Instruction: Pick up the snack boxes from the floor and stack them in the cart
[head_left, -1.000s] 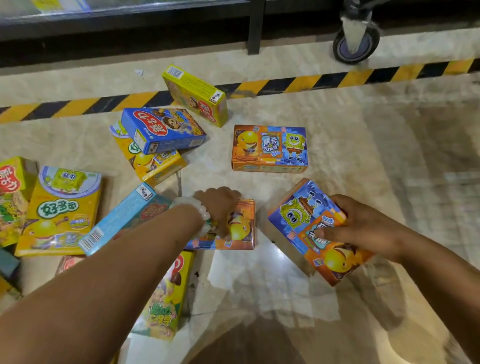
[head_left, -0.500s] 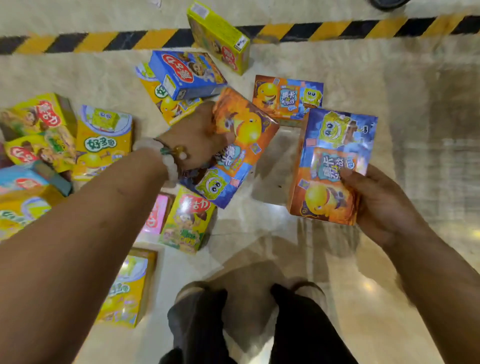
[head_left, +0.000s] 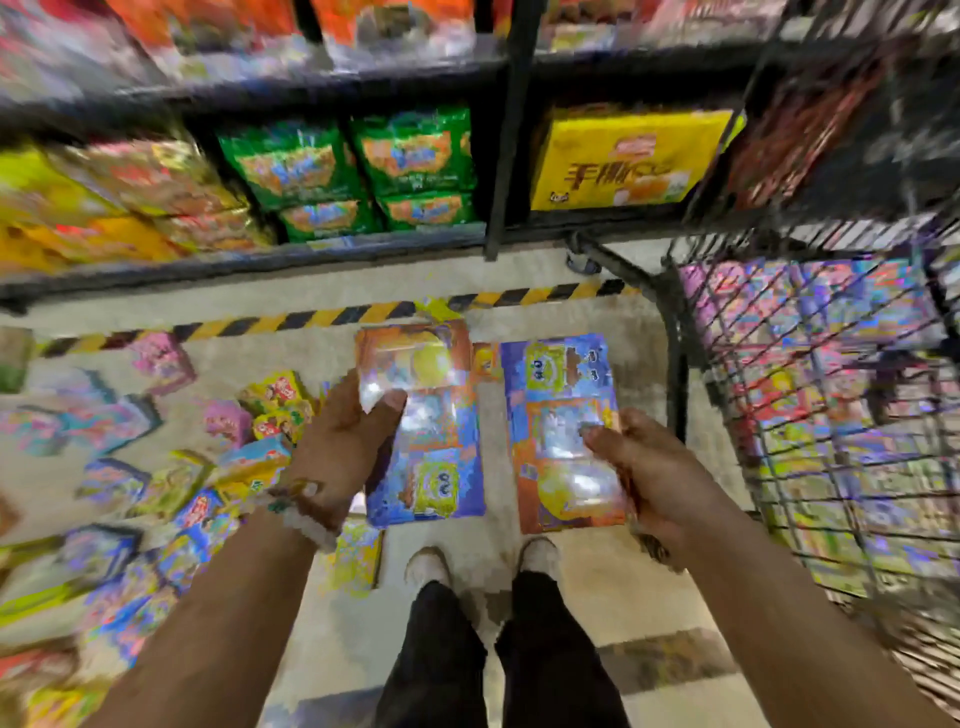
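Person standing, one snack box in each hand, cart on the right.

Left hand (head_left: 345, 441) grips the left box (head_left: 423, 426) by its left edge, thumb across the front; orange end points away, blue end toward the body. Right hand (head_left: 641, 473) grips the right box (head_left: 563, 431) at its right edge, thumb on the front; blue end away, orange end near (so the two are flipped relative to each other). Both boxes are held flat, side by side, apart, above the floor (head_left: 571, 603). Wire cart (head_left: 810, 395) just right of the right box, already holding colourful boxes (blurred, can't count). More boxes (head_left: 249, 457) are scattered on the floor at left. Hazard tape (head_left: 322, 318) and stocked shelves (head_left: 410, 166) lie ahead. Beaded bracelet (head_left: 306, 514) on the left wrist.
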